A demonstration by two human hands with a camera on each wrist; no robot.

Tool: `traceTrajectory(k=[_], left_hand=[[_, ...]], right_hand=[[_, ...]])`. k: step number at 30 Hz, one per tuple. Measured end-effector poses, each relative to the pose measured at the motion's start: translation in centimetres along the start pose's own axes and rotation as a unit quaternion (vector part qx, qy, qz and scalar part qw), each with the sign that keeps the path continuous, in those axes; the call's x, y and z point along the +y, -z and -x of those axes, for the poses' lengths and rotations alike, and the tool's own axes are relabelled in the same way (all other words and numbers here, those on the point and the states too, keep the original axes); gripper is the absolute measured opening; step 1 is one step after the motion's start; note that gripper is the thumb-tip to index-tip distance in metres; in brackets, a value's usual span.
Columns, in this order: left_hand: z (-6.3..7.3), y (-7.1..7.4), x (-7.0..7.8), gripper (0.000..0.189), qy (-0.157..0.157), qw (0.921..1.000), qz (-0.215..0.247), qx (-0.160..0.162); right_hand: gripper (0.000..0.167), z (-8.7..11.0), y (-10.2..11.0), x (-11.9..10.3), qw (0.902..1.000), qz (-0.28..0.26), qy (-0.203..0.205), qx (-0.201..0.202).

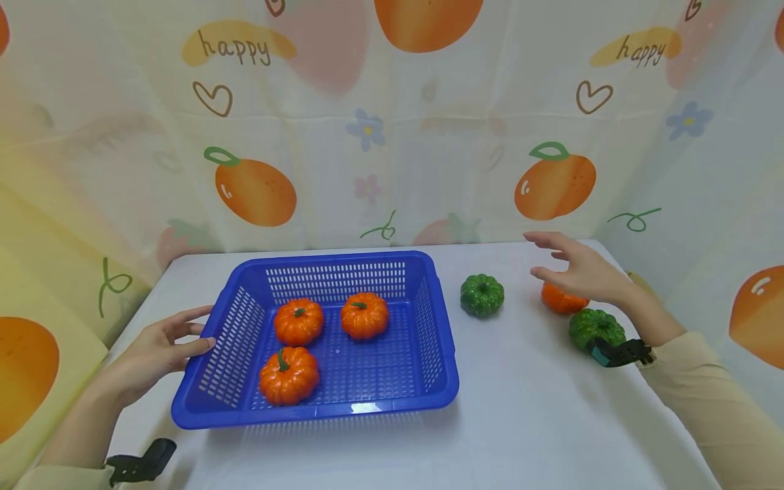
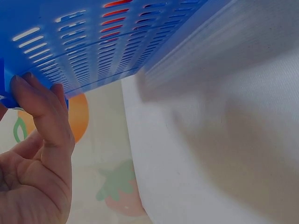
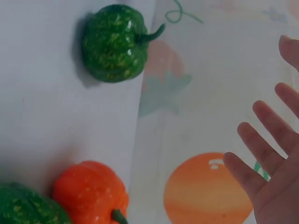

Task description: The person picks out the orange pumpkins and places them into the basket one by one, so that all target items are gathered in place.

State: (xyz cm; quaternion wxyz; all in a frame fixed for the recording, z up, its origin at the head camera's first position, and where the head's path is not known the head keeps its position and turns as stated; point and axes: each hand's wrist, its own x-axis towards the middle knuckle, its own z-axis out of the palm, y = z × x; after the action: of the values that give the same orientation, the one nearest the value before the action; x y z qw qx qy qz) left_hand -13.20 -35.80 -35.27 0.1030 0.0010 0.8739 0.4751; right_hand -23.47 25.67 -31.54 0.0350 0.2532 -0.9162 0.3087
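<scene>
A blue plastic basket (image 1: 392, 401) with slotted walls holds three small orange pumpkins, one at the back left (image 1: 299, 322), one further right (image 1: 365, 316) and one at the front left (image 1: 289, 376). My left hand (image 1: 162, 347) grips its left rim, fingers and thumb bent at the edge in the left wrist view. Over the table's right side hovers my right hand (image 1: 578, 269), fingers spread and nothing in them. Below it sit an orange pumpkin (image 1: 560, 299), partly hidden by the hand, and a green pumpkin (image 1: 594, 328). Another green pumpkin (image 3: 114, 44) stands between basket and right hand.
A white cloth covers the table (image 1: 514, 415). Behind it and at both sides hangs a curtain (image 1: 429, 177) printed with oranges, hearts and flowers. Dark straps (image 1: 621, 352) circle both wrists.
</scene>
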Motion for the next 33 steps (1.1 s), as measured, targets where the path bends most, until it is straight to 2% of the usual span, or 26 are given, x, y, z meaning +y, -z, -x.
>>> traceTrajectory(k=[7,17,27,33], left_hand=[[0.0,0.0,0.0,0.072,0.002,1.0000,-0.001,0.002],[0.0,0.0,0.0,0.072,0.003,1.0000,-0.005,0.001],[0.0,0.0,0.1,0.071,0.001,0.9999,-0.010,0.002],[0.0,0.0,-0.1,0.071,0.002,1.0000,-0.008,0.002]], right_hand=[[0.061,0.2,0.8,1.4,0.9987,-0.010,-0.047,-0.017],[0.069,0.3,1.5,3.9,0.9953,-0.015,-0.080,-0.053],[0.077,0.6,1.5,6.0,0.9829,0.002,-0.162,-0.087],[0.078,1.0,1.5,7.0,0.9772,-0.003,-0.183,-0.108]])
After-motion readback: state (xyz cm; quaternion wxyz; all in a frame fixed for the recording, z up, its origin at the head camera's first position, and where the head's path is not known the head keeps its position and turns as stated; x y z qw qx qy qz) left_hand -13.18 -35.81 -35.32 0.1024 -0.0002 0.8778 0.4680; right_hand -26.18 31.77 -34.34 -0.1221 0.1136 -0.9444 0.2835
